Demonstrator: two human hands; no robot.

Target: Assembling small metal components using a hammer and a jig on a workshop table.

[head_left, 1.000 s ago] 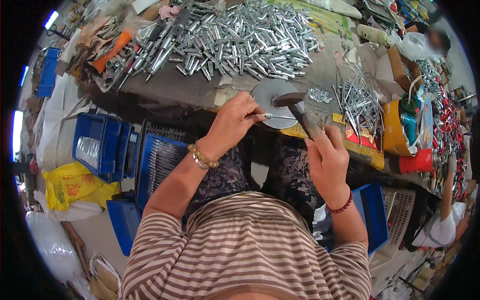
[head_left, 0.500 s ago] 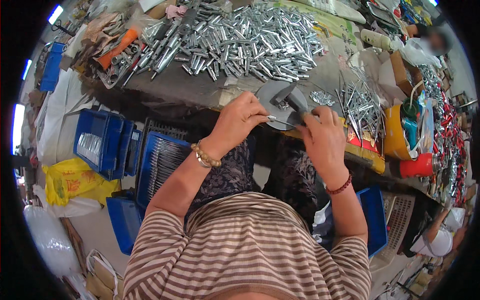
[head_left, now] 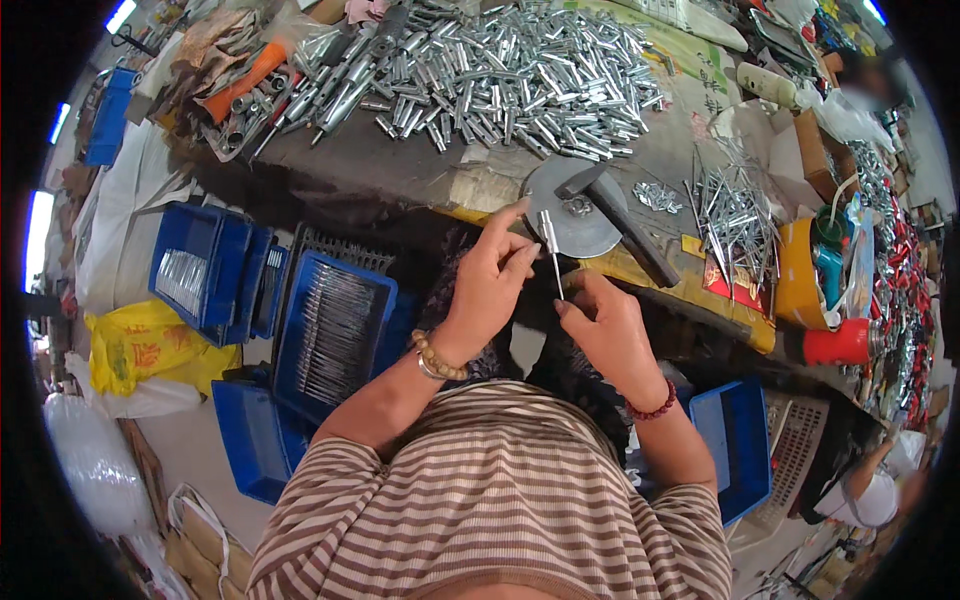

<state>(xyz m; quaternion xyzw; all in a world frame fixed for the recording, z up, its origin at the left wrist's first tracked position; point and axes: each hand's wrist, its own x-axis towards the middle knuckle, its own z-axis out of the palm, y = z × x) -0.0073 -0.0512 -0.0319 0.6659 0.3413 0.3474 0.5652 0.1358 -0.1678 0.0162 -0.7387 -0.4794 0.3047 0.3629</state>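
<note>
My right hand (head_left: 607, 325) pinches the lower end of a thin metal rod (head_left: 556, 272), whose upper end carries a thicker silver sleeve (head_left: 546, 230). It stands nearly upright in front of the bench edge. Just left of the sleeve is my left hand (head_left: 485, 285), index finger stretched out and thumb apart from the rod, apparently holding nothing. Beyond both hands, a hammer (head_left: 633, 235) rests on a round grey metal disc (head_left: 592, 244), its dark handle reaching over the bench edge. Small metal pieces (head_left: 577, 206) lie beside the hammer head.
Silver tubes (head_left: 530, 85) are heaped at the back of the bench. To the right lie small metal parts (head_left: 657, 196), thin rods (head_left: 735, 225) and a yellow container (head_left: 797, 270). At left below stands a blue bin (head_left: 385, 285) of rods. Another person (head_left: 872, 490) is at far right.
The rod with its sleeve has passed from my left hand to my right and turned upright. My right hand has left the hammer handle and come nearer my body.
</note>
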